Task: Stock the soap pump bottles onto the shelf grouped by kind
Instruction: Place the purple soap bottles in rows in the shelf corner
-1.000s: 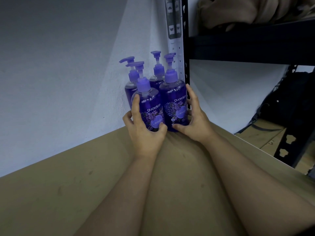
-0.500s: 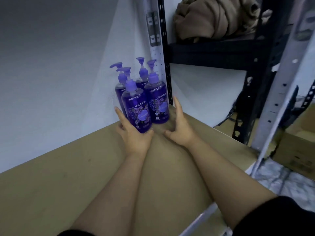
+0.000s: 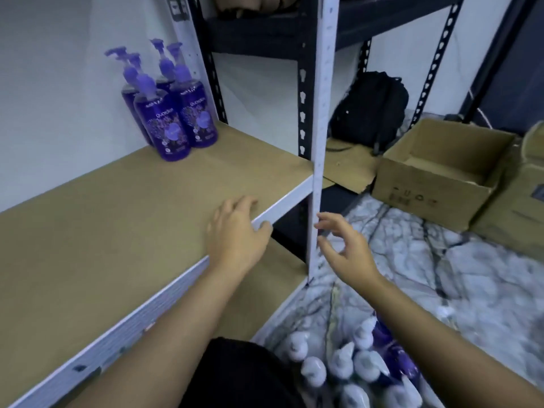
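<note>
Four purple pump bottles (image 3: 173,113) stand clustered at our 11 o'clock on the shelf (image 3: 117,219). Our left hand (image 3: 235,234) rests loose-fingered on its front edge; right hand (image 3: 344,248) hangs at 1 o'clock, fingers spread, holding nothing.

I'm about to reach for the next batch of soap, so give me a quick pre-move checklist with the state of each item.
1. Purple bottles upright, grouped in the shelf corner: ok.
2. Left hand free, holding nothing: ok.
3. Right hand free: ok.
4. Bare shelf room beside the group: ok.
5. More bottles on the floor in reach: ok.
6. Kind of those white-capped bottles: cannot tell.
</note>
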